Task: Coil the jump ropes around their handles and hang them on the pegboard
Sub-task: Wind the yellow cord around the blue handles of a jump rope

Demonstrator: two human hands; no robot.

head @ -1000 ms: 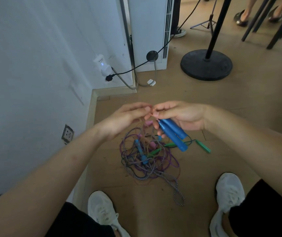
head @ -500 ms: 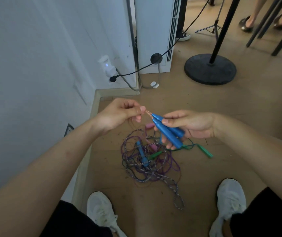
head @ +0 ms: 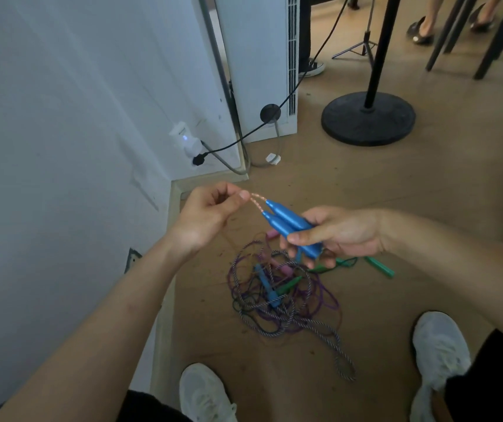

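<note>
Head view: the right hand [head: 344, 233] clenches its fingers around two blue handles [head: 286, 222], held side by side above the floor [head: 396, 184]. The left hand [head: 207, 214] pinches the pink rope strands [head: 256, 201] leaving the handle tips. Below, a tangle of other jump ropes [head: 283, 300] lies between two white shoes [head: 207, 394].

On my feed I see a white wall [head: 61, 117] on the left meeting a tan wooden floor [head: 411, 193] along a pale skirting board [head: 164, 330]. A white plug adapter [head: 184, 141] with a small blue light sits in the wall, and a black cable [head: 235, 141] runs from it up past a white floor-standing unit [head: 256, 56]. Low on the wall I make out a socket plate [head: 132, 257]. A round black base [head: 368, 118] carries a black pole [head: 381, 41], with a small tripod [head: 366, 47] behind it. The wearer's white shoes [head: 204, 394] stand at the bottom edge
</note>
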